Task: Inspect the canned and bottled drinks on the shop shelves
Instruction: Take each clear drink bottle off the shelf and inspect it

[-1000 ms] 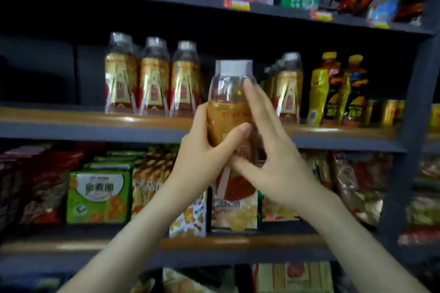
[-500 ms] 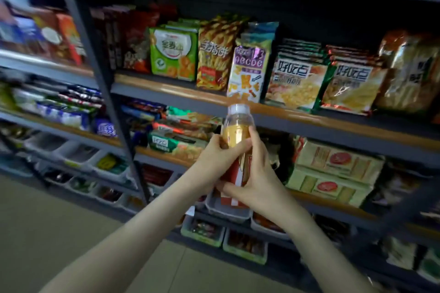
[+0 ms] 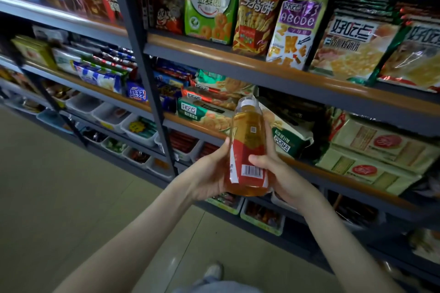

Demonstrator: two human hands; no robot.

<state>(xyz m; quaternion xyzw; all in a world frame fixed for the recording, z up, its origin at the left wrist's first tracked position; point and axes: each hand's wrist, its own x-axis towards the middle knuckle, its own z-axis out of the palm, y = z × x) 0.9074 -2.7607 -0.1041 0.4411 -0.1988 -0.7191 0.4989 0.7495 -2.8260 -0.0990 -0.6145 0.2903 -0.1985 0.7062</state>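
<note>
I hold one bottled drink [image 3: 248, 140] in front of me at about waist height, tilted slightly away. It is a clear bottle of amber liquid with a white cap and a red and gold label whose barcode faces me. My left hand [image 3: 209, 171] grips its left side and lower part. My right hand [image 3: 273, 166] grips its right side, thumb across the label. The shelf of other drinks is out of view.
Dark metal shelves [image 3: 262, 71] with orange edge strips hold snack bags [image 3: 212, 12] and biscuit packs [image 3: 376, 150]. An upright post [image 3: 140, 54] divides two shelf bays. White trays [image 3: 140, 128] of small goods line the low shelves. Tiled floor [image 3: 71, 197] lies at left.
The bottle came down from the drinks shelf level and away from it, and has been turned so its barcode faces me. My view has dropped to the snack shelves and floor.
</note>
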